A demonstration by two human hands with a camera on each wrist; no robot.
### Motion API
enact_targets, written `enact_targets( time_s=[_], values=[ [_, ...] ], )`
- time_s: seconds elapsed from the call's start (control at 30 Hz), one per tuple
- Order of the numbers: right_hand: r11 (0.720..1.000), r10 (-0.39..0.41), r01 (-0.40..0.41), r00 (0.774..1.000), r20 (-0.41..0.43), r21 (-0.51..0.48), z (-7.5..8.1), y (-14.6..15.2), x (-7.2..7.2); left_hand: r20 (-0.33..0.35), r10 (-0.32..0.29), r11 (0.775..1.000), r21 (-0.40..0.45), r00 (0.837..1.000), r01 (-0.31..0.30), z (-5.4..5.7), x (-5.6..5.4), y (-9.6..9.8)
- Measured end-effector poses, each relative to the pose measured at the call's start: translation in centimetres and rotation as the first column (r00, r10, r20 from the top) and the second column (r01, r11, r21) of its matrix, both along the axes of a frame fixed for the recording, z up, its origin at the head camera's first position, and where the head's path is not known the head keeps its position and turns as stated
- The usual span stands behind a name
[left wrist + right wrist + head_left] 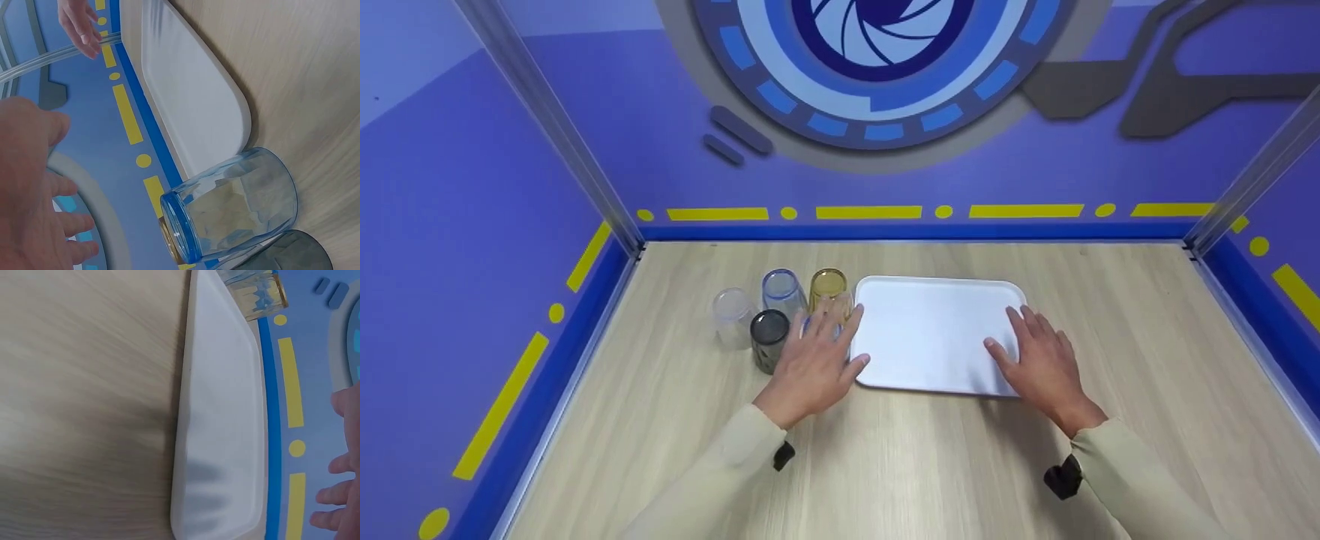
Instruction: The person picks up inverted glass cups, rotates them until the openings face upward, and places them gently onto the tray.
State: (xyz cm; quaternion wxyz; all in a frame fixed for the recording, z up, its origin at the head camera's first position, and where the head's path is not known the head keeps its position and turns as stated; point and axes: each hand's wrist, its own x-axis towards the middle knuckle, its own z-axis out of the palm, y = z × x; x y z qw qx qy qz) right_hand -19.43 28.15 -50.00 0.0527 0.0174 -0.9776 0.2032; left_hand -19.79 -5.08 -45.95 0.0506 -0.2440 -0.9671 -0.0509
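Observation:
A white rectangular tray (937,337) lies flat on the table, its raised rim showing in both wrist views. My left hand (814,367) hovers with spread fingers over the glasses beside the tray's left edge, partly hiding a blue-rimmed glass (236,202). Above the tray's right edge is my right hand (1044,366), fingers extended and casting a shadow on it. Neither hand holds anything. Around the left hand stand several tumblers: a dark grey glass (769,341), a blue-tinted glass (782,291), an amber glass (829,283) and a clear glass (733,319).
The wood-patterned table (930,472) is bounded by a blue printed back wall (877,187) with yellow dashes and by side walls at left and right. Metal posts (555,127) stand at the back corners. The glasses crowd close together left of the tray.

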Motion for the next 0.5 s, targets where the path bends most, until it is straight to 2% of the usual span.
enact_targets(
  time_s=[0.17,0.5],
  values=[
    [1.0,-0.004,0.004,1.0,-0.013,0.011,-0.5,0.4,0.0,-0.024,-0.006,1.0,-0.003,1.0,0.006,-0.1,-0.1,-0.2],
    [1.0,-0.011,0.012,0.999,0.035,-0.025,-0.8,1.2,-0.2,0.003,0.002,1.0,-0.007,1.0,-0.002,0.2,0.0,-0.6]
  ],
)
